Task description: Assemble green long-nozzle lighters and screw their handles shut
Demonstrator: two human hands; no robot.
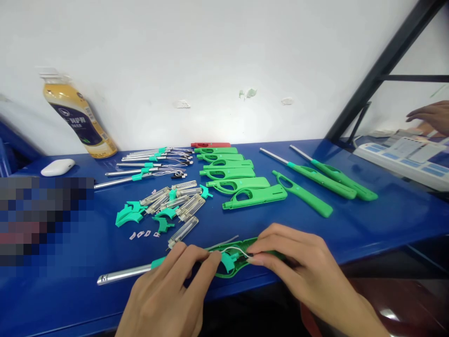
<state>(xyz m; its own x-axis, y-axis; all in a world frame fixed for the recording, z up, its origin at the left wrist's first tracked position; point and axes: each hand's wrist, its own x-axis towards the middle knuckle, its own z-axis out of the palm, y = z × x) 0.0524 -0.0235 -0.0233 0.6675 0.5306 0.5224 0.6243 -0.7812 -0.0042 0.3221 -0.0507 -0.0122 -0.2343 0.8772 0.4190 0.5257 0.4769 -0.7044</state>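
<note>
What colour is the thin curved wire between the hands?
White; the thin curved wire shows best in the head view.

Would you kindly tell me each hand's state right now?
Left hand: curled over the green casing; grip hidden.
Right hand: closed, pinching at the white wire.

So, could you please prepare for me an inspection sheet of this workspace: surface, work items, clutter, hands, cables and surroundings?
Surface: blue table, pixelated patch at its left.
Work items: open green casing with teal trigger piece and metal tube; clear plastic pieces and row of green casings beyond.
Clutter: yellow bottle by the wall; white case beside it.
Hands: left hand over the open casing, grip unclear; right hand has fingers pinched at the white wire.
Cables: that wire arches above the trigger piece; thin wires trail from the rear tubes.
Surroundings: white wall, chipped; another person's hand at far right.
</note>
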